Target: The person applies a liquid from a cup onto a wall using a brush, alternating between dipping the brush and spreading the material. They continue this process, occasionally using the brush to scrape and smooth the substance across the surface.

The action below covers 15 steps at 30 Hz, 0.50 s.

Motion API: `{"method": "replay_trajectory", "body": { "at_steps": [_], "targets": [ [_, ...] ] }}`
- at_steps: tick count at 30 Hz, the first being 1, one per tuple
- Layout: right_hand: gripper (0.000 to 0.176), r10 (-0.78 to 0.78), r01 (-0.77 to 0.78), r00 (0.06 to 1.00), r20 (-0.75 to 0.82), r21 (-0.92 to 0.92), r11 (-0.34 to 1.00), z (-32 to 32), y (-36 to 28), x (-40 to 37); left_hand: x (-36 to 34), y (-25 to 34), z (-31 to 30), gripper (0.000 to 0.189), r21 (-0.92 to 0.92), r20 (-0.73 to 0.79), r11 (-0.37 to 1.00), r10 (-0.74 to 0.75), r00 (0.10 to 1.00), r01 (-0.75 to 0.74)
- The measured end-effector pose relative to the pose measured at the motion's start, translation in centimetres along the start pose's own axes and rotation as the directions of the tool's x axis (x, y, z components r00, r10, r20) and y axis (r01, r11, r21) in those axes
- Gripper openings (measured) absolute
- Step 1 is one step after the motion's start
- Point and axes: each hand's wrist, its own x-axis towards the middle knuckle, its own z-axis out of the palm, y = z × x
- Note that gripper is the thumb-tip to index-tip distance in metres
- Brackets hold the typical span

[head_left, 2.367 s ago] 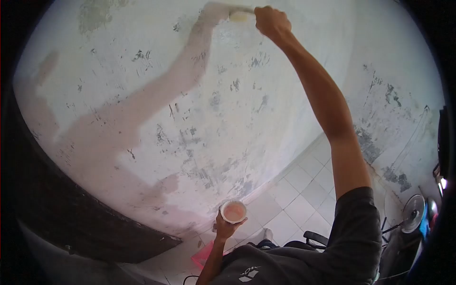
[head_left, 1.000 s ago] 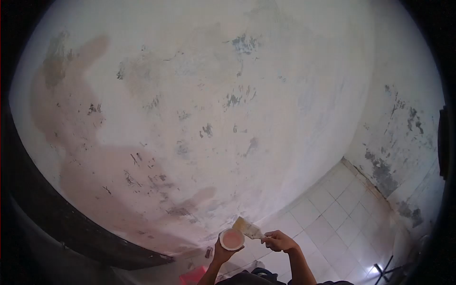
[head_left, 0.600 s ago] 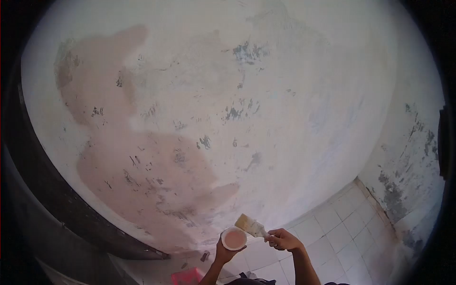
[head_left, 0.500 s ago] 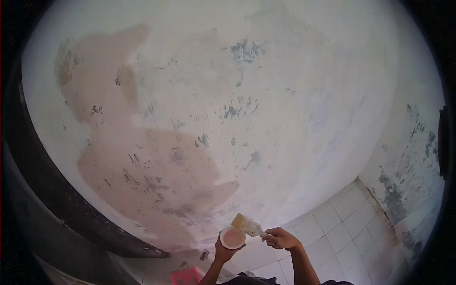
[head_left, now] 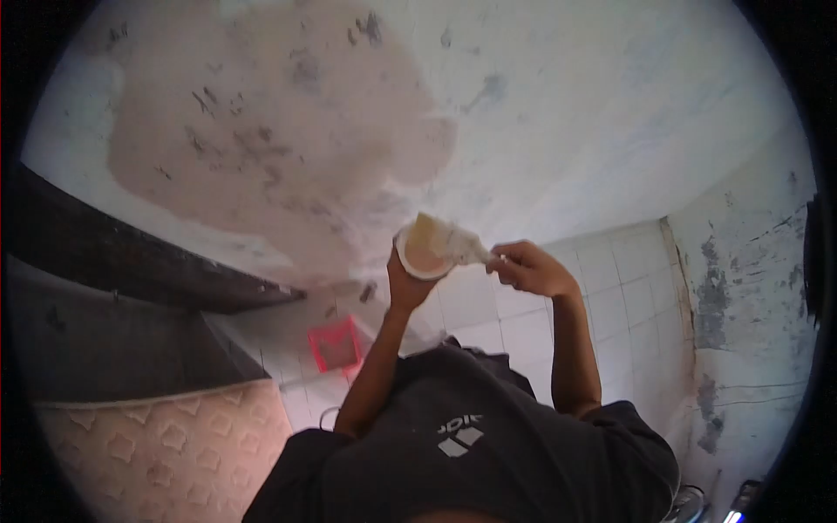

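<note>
My left hand (head_left: 408, 283) is wrapped round a white bowl (head_left: 406, 265) with pinkish liquid (head_left: 422, 254) inside. A wide paintbrush (head_left: 459, 243) with pale yellowish bristles lies across the bowl's upper right in this view, its bristles over the opening. Its handle is gripped by my right hand (head_left: 527, 268), to the right of the bowl. Behind both hands rises a whitish wall (head_left: 540, 157) with a large pinkish-brown patch (head_left: 349, 139) and several dark scuffed spots.
On the tiled floor (head_left: 523, 336) below my left forearm stands a pink basket (head_left: 334, 345). A dark ledge (head_left: 131, 257) runs along the left, above a patterned pinkish surface (head_left: 166, 440). The right wall (head_left: 741, 349) has grey peeling areas.
The view has tipped down, so my hands sit higher in it and my dark shirt shows. The brush has moved left, over the bowl's opening.
</note>
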Motion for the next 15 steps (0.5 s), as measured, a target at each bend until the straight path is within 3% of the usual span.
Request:
{"method": "replay_trajectory", "body": {
  "at_steps": [3, 6, 8, 9, 11, 12, 14, 15],
  "targets": [
    [0.021, 0.023, -0.022, 1.0, 0.005, -0.009, 1.0, 0.1, -0.8, -0.3, 0.3, 0.7, 0.0, 0.079, -0.084, 0.012, 0.996, 0.038, 0.999, -0.037],
    [0.021, -0.024, 0.022, 1.0, -0.015, -0.139, 0.99, 0.0, -0.8, -0.1, 0.2, 0.7, -0.1, 0.081, -0.045, 0.022, 0.998, 0.049, 0.999, -0.048],
    [0.022, -0.071, 0.068, 0.997, 0.002, -0.351, 0.934, -0.3, -0.9, 0.1, 0.1, 0.8, 0.0, 0.08, -0.035, 0.014, 0.999, 0.039, 0.999, -0.038],
    [0.022, -0.075, 0.071, 0.997, 0.001, -0.352, 0.933, -0.3, -1.1, 0.2, 0.0, 0.9, -0.1, 0.079, -0.026, 0.005, 0.999, 0.027, 1.0, -0.027],
    [0.023, -0.131, 0.136, 0.99, 0.049, -0.536, 0.833, -0.2, -1.5, 0.3, -0.2, 0.3, -0.1, 0.078, -0.02, 0.035, 0.998, 0.057, 0.998, -0.056],
    [0.023, -0.135, 0.138, 0.99, 0.045, -0.54, 0.83, -0.2, -1.7, 0.3, -0.3, 0.3, 0.0, 0.076, -0.016, 0.067, 0.997, 0.078, 0.995, -0.077],
    [0.027, -0.079, 0.071, 0.996, 0.029, -0.791, 0.607, 0.4, -1.9, 0.5, -0.9, 0.5, 0.1, 0.073, 0.033, 0.068, 0.996, 0.085, 0.994, -0.087],
    [0.022, -0.072, 0.039, 0.997, -0.001, -0.829, 0.558, 0.8, -2.4, 0.5, -1.1, 0.2, 0.2, 0.073, 0.064, 0.116, 0.994, 0.08, 0.99, -0.088]
  ]
}}
